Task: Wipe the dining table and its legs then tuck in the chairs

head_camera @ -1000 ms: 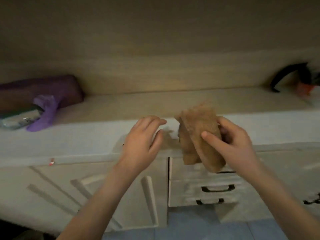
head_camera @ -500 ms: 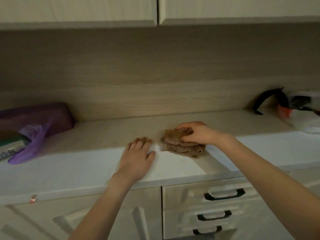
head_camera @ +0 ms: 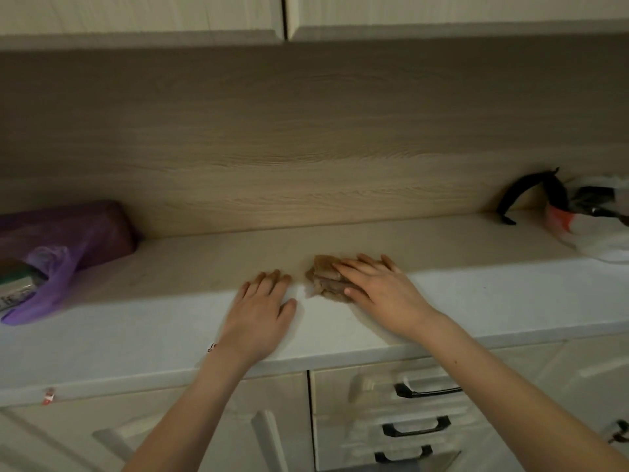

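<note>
A folded brown cloth [head_camera: 323, 275] lies on the pale kitchen counter [head_camera: 153, 321] near its front edge. My right hand [head_camera: 377, 291] rests flat on top of the cloth, fingers stretched out and pointing left, pressing it down rather than gripping it. My left hand [head_camera: 262, 308] lies palm down on the bare counter just left of the cloth, fingers apart and holding nothing. No dining table or chairs are in view.
A purple plastic bag with a package [head_camera: 51, 260] sits at the counter's left end. A white plastic bag with black items [head_camera: 592, 219] sits at the right end. Wall cupboards [head_camera: 306, 15] hang above; drawers with black handles [head_camera: 425, 391] are below.
My right hand carried the cloth from the air down onto the counter, then flattened out over it. My left hand settled flat on the counter. The view tilted upward.
</note>
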